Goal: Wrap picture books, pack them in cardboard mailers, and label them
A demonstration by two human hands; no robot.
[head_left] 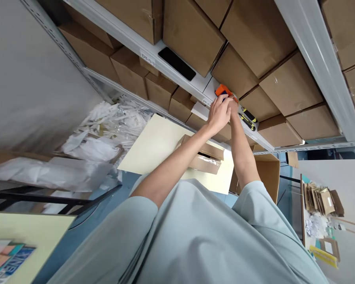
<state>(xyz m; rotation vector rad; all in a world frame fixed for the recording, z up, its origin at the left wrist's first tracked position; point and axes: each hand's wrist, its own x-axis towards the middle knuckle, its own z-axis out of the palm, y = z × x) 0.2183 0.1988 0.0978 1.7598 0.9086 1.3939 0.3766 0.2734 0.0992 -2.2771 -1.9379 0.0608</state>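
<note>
Upper centre-right of frame: left hand (219,114) loosely curved, right hand (233,107) partly hidden—neither grip can be told—at an orange tape dispenser (223,90) on the shelf (200,81). Good handling keeps both clear of the yellow-black cutters (247,122) alongside.

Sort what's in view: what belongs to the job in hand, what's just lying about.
Job in hand, judging by reach:
orange plastic tape dispenser at left hand and right hand
possibly long brown cardboard box on cream tabletop

Lying about:
flat black phone-like slab
yellow-and-black plastic cutters
crumpled white wrapping
</note>
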